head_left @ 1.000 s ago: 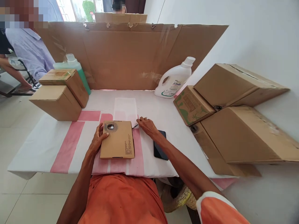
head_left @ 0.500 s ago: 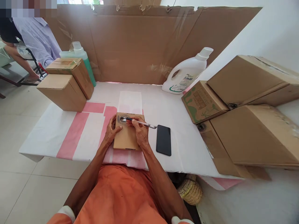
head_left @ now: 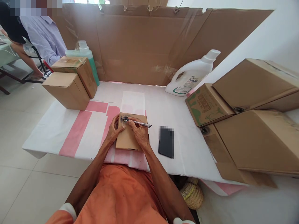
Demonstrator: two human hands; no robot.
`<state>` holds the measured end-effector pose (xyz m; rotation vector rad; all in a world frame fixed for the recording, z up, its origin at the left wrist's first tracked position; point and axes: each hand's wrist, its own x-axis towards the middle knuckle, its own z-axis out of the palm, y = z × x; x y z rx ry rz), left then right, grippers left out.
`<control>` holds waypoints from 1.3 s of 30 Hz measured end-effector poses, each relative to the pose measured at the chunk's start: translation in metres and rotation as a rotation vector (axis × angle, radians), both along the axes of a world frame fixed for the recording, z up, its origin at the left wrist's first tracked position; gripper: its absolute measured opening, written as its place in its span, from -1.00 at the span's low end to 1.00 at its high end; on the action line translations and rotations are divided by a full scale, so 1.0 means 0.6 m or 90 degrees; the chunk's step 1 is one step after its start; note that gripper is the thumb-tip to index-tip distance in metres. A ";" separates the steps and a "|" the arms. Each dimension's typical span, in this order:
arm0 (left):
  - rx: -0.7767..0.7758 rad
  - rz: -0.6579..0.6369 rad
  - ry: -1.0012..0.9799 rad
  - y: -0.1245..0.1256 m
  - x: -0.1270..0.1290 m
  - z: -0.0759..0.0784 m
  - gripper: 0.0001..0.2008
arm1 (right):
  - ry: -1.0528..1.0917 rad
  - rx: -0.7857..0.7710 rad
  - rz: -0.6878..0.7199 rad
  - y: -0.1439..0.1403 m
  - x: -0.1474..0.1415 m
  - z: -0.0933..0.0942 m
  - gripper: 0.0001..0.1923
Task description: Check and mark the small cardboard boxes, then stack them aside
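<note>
A small flat cardboard box (head_left: 129, 139) lies on the white and pink table cover (head_left: 70, 130) right in front of me. My left hand (head_left: 114, 130) grips the box's left edge. My right hand (head_left: 139, 133) rests on the box and holds a slim metal pen-like tool (head_left: 137, 123), whose tip touches the box's top left corner. The tool's other end sticks out to the right, past the box.
A black phone (head_left: 166, 142) lies just right of the box. Two stacked cardboard boxes (head_left: 70, 84) and a green bottle (head_left: 87, 57) stand back left. A white detergent bottle (head_left: 192, 74) and several large cartons (head_left: 252, 124) fill the right. A cardboard screen (head_left: 149, 40) backs the table. A person sits far left.
One second ago my right hand lay on the table reaching for the tool. It picked the tool up and now holds its tip on the box. My view shifted slightly.
</note>
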<state>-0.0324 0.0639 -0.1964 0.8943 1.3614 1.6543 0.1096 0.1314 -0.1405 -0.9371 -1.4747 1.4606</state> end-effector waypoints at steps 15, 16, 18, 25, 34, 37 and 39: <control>-0.004 -0.004 -0.015 0.001 -0.001 -0.003 -0.06 | -0.103 0.071 -0.126 -0.003 0.013 0.004 -0.80; -0.005 -0.004 -0.015 0.001 -0.001 -0.003 -0.06 | -0.116 0.080 -0.151 -0.003 0.013 0.003 -0.80; -0.007 -0.004 -0.014 0.001 -0.002 -0.002 -0.05 | -0.139 0.092 -0.201 -0.003 0.013 0.000 -0.80; -0.015 -0.005 0.002 0.000 -0.003 0.001 -0.07 | -0.146 0.096 -0.278 0.001 0.011 -0.001 -0.77; -0.022 -0.003 0.009 0.001 -0.004 0.005 -0.07 | -0.048 0.098 -0.184 0.006 0.004 -0.007 -0.70; -0.032 0.008 0.002 0.000 -0.007 0.003 -0.06 | -0.008 0.066 -0.170 0.022 0.026 0.005 -0.63; -0.037 0.006 -0.006 -0.002 -0.009 0.003 -0.04 | -0.036 0.073 -0.220 0.051 0.052 0.021 -0.55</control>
